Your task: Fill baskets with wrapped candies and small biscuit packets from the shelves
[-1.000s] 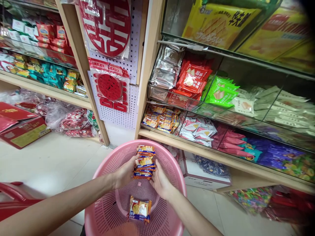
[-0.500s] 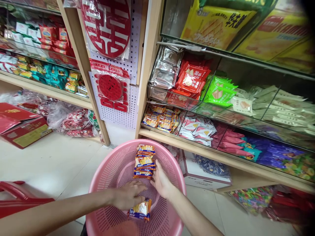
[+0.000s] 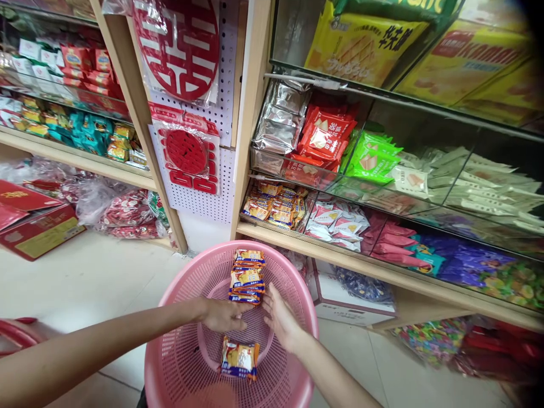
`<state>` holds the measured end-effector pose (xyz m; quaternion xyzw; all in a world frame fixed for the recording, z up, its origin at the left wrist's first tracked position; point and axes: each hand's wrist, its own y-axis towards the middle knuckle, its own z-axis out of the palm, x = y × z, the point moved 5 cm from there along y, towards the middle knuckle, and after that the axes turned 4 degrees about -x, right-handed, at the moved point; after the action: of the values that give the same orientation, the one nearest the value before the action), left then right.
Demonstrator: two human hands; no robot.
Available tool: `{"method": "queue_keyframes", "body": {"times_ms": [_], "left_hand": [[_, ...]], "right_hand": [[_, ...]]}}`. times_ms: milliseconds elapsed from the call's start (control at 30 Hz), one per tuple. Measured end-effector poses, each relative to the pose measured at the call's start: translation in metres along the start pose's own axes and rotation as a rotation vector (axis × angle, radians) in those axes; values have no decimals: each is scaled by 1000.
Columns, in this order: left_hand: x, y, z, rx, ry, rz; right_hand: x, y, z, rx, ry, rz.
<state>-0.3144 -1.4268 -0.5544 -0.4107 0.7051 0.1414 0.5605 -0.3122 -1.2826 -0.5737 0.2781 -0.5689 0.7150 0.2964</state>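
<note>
Both of my hands reach into a pink plastic basket (image 3: 158,351) with perforated walls. A row of snack packets (image 3: 247,277) in orange, yellow and blue wrappers overlaps along the basket's far side. My left hand (image 3: 225,315), its fingers stretched out, is just below the near end of that row; whether the fingertips touch it I cannot tell. My right hand (image 3: 280,317) is open beside the row's right side, thumb up and fingers apart. Nearer to me, a separate snack packet (image 3: 240,359) lies in the basket, with neither hand on it.
Behind the basket rises a shelf (image 3: 323,249) with clear bins of snacks, including matching orange packets (image 3: 275,204). A white carton (image 3: 348,294) sits under it. To the left are a red box (image 3: 38,221) and red decorations (image 3: 178,48) on a pegboard.
My left hand has moved away from the nearer packet, up toward the row, leaving that packet uncovered. My right hand has shifted slightly down. The view has shifted a little.
</note>
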Motion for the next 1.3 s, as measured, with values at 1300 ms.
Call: {"method": "queue_keyframes", "body": {"times_ms": [1300], "left_hand": [[-45, -47, 40, -87, 971, 31]], "right_hand": [[3, -42, -19, -155, -733, -605]]}}
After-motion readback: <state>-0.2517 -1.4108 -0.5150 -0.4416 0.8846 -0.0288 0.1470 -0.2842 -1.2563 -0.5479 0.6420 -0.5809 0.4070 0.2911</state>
